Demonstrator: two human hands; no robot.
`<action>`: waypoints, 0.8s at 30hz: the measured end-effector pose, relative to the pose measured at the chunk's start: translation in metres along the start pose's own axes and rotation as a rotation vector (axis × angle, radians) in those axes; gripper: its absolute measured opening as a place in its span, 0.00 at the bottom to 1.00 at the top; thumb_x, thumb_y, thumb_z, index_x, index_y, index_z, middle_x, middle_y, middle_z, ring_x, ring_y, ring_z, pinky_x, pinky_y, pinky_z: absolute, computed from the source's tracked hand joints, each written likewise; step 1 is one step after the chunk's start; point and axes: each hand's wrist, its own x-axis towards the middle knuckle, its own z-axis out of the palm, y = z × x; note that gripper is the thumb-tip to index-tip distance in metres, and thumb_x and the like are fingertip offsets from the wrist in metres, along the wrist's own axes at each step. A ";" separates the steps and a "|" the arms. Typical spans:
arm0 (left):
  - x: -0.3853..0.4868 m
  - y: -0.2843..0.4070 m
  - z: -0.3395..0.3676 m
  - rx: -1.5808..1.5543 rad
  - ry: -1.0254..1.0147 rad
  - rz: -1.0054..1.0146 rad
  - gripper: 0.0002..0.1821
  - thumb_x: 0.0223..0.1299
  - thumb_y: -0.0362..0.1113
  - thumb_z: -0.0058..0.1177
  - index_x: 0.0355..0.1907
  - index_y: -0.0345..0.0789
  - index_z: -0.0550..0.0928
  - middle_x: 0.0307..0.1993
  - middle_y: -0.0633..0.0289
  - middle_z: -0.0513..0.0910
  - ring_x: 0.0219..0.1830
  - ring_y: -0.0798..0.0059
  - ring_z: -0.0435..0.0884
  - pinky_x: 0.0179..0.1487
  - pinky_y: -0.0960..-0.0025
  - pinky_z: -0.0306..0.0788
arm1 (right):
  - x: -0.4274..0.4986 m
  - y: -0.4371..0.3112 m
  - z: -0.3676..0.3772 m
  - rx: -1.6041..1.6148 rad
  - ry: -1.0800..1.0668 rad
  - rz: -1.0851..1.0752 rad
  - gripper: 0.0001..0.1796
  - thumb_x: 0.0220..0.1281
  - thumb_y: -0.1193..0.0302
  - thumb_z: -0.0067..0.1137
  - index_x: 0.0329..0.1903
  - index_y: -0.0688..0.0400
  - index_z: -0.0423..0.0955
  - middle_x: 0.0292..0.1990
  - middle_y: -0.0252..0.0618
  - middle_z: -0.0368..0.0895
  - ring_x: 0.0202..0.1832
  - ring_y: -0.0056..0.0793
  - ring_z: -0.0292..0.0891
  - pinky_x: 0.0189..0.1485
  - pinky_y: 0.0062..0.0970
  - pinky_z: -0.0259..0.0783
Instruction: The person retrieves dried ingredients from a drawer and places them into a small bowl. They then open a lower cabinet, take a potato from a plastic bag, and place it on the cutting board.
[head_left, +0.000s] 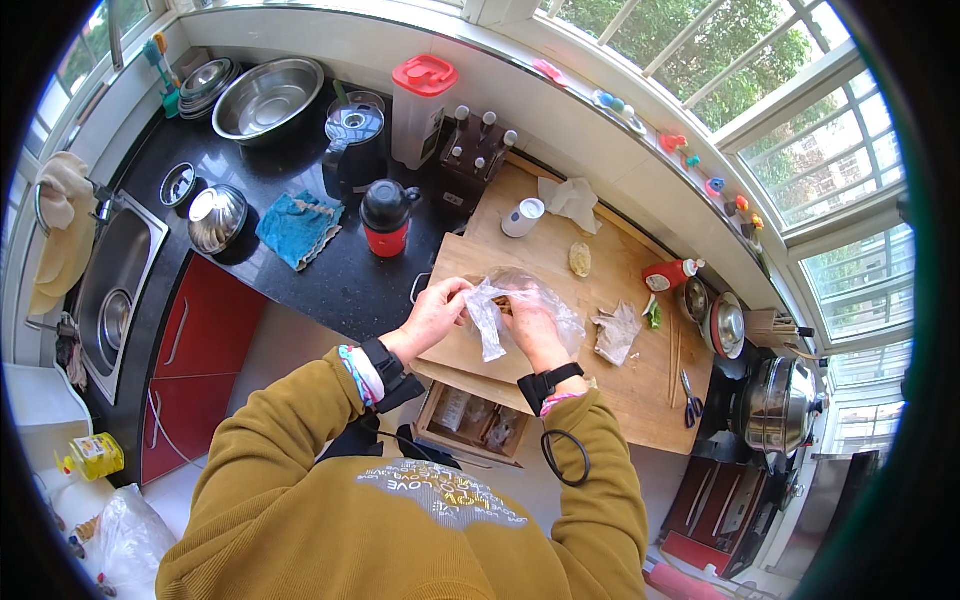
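Observation:
My left hand (436, 315) pinches the edge of a clear plastic bag (489, 330) between thumb and fingers. On the bag's other side, my right hand (534, 326) grips it, with some of the plastic over its fingers. Thin brown pieces (502, 304) show at the bag's mouth between the two hands; I cannot tell what they are. Both hands are above a wooden board (457, 259) at the near left of a larger wooden work board (645, 397). Below them, a drawer (469, 431) stands pulled out with small plastic packets inside.
Right of the bag lie a crumpled wrapper (617, 334), wooden chopsticks (675, 360) and scissors (691, 401). Farther back are a knobbly yellowish piece (580, 259), a white canister (523, 217) and a red bottle (671, 275). A red-and-black flask (387, 217) stands left, a steel pot (780, 405) far right.

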 end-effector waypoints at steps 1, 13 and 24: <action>0.000 0.000 -0.001 -0.003 0.002 0.004 0.11 0.76 0.34 0.48 0.50 0.31 0.81 0.36 0.66 0.84 0.32 0.84 0.83 0.37 0.77 0.80 | 0.000 0.002 0.002 -0.003 0.015 -0.024 0.21 0.52 0.76 0.66 0.52 0.58 0.78 0.52 0.55 0.77 0.54 0.55 0.75 0.56 0.45 0.74; -0.007 -0.005 -0.005 -0.041 -0.024 -0.004 0.10 0.76 0.33 0.49 0.50 0.31 0.82 0.36 0.66 0.84 0.32 0.84 0.83 0.38 0.78 0.79 | -0.009 0.049 0.010 0.211 0.147 0.085 0.18 0.53 0.76 0.65 0.49 0.57 0.77 0.47 0.52 0.78 0.49 0.58 0.77 0.52 0.46 0.75; -0.015 0.007 0.009 0.002 -0.036 0.041 0.10 0.74 0.35 0.50 0.49 0.33 0.83 0.33 0.67 0.83 0.32 0.84 0.80 0.38 0.76 0.78 | -0.001 -0.003 0.012 0.133 -0.085 0.204 0.25 0.49 0.72 0.71 0.53 0.54 0.79 0.52 0.57 0.79 0.59 0.58 0.73 0.60 0.48 0.72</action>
